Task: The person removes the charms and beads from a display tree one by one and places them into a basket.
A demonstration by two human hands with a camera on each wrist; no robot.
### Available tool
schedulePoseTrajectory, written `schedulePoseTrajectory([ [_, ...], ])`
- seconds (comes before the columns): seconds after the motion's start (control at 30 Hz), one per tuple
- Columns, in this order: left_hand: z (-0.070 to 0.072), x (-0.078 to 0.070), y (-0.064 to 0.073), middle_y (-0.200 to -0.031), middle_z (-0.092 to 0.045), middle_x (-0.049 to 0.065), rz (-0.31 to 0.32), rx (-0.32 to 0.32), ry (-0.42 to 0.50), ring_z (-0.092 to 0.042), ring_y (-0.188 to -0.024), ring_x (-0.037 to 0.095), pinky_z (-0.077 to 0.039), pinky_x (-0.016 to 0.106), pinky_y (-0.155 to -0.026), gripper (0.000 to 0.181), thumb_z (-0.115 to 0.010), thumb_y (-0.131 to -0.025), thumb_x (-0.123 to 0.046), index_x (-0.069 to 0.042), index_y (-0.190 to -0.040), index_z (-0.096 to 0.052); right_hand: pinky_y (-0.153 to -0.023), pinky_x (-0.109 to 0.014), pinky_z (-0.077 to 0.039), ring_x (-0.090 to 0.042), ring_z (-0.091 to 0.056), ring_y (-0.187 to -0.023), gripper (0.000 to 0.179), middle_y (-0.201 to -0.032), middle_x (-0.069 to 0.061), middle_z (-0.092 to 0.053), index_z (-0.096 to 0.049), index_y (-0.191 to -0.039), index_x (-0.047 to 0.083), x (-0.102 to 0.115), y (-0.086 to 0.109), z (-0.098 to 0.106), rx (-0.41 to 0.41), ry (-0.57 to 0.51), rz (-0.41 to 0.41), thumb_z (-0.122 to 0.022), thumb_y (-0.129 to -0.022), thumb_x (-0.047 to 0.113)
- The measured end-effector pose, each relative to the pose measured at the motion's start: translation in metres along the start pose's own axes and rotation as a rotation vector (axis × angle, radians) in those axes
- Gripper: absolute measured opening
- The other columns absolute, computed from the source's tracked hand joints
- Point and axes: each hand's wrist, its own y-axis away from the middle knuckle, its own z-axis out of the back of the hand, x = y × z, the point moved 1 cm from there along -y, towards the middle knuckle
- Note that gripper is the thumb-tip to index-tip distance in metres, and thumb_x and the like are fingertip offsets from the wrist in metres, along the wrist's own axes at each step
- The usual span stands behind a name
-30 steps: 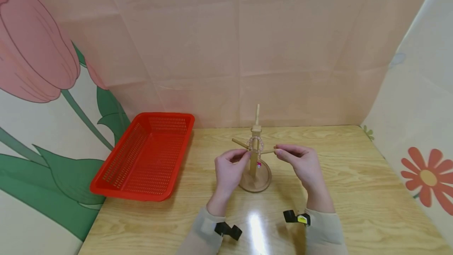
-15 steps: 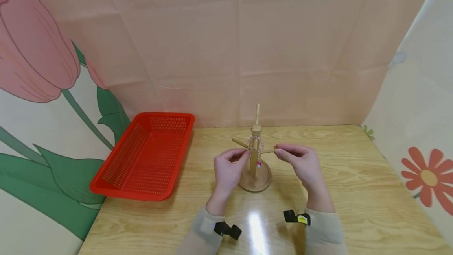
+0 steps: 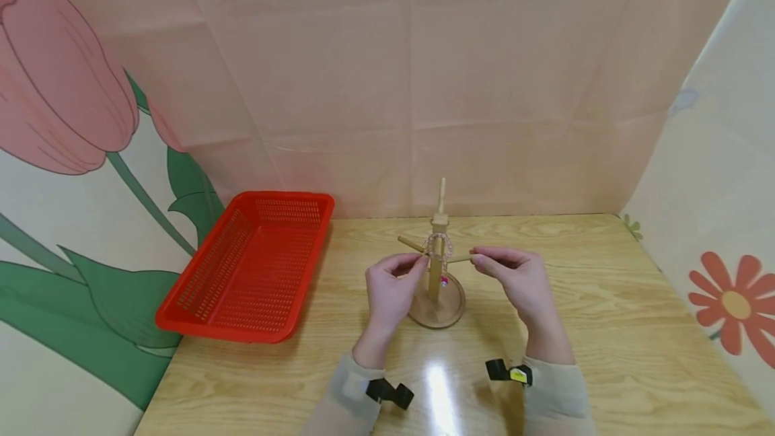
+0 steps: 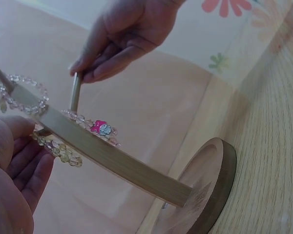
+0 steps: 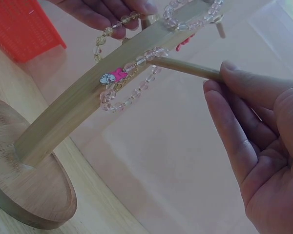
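Observation:
A wooden bracelet stand (image 3: pixel 434 281) with a round base stands between the hands. My left hand (image 3: pixel 390 291) pinches a pale yellow beaded bracelet (image 4: pixel 73 160) beside the post, where a short peg shows. On the opposite side, my right hand (image 3: pixel 514 281) holds the tip of a side peg (image 5: pixel 185 67) between thumb and forefinger. A clear pink beaded bracelet (image 5: pixel 106 95) with a bright pink charm (image 5: pixel 118 74) hangs at that peg's inner end, against the post. Higher up hangs another clear pink bracelet (image 4: pixel 25 79). In the head view, the left fingers hide the yellow bracelet.
A red plastic basket (image 3: pixel 299 288) with slotted sides stands left of the stand on the wood-grain table (image 3: pixel 605 328). Another wooden peg (image 3: pixel 410 243) juts out left of the post. Pink sheeting (image 3: pixel 339 86) hangs behind the table.
Almost nothing differs. Both hands stay in place at the stand, and the bracelets hang as before; the head view shifts very slightly.

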Motion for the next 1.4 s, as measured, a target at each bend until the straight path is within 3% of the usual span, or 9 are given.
schedulePoseTrajectory([
  [0.27, -0.0008, -0.0021, -0.0006, -0.087, -0.08, 0.009, -0.021, -0.036, 0.026, -0.073, -0.075, 0.017, -0.06, 0.025, -0.068, 0.005, -0.087, -0.087, 0.002, 0.0, -0.09, -0.083, -0.089, -0.026, -0.061, -0.013, -0.078, -0.098, 0.03, -0.106, 0.0, -0.081, -0.078, -0.118, -0.006, 0.0002, 0.0, -0.0002, 0.0, -0.017, 0.006, -0.083, -0.097, 0.016],
  [0.67, 0.004, -0.0043, -0.0015, -0.087, -0.081, 0.004, -0.019, -0.019, 0.0, -0.074, -0.076, 0.017, -0.06, 0.026, -0.069, 0.007, -0.088, -0.09, -0.008, -0.002, -0.091, -0.084, -0.089, -0.026, -0.061, -0.014, -0.078, -0.098, 0.032, -0.107, 0.0, -0.081, -0.077, -0.118, -0.007, 0.0, -0.0002, -0.0004, 0.004, -0.004, 0.009, -0.082, -0.097, 0.016],
  [1.4, 0.008, -0.0086, -0.0039, -0.087, -0.081, 0.005, -0.014, -0.038, -0.016, -0.074, -0.077, 0.016, -0.06, 0.025, -0.071, 0.007, -0.088, -0.089, -0.008, -0.003, -0.092, -0.085, -0.089, -0.025, -0.06, -0.015, -0.078, -0.099, 0.032, -0.108, 0.0, -0.081, -0.078, -0.119, -0.006, -0.0007, 0.0003, 0.0006, 0.005, 0.001, 0.006, -0.083, -0.097, 0.017],
])
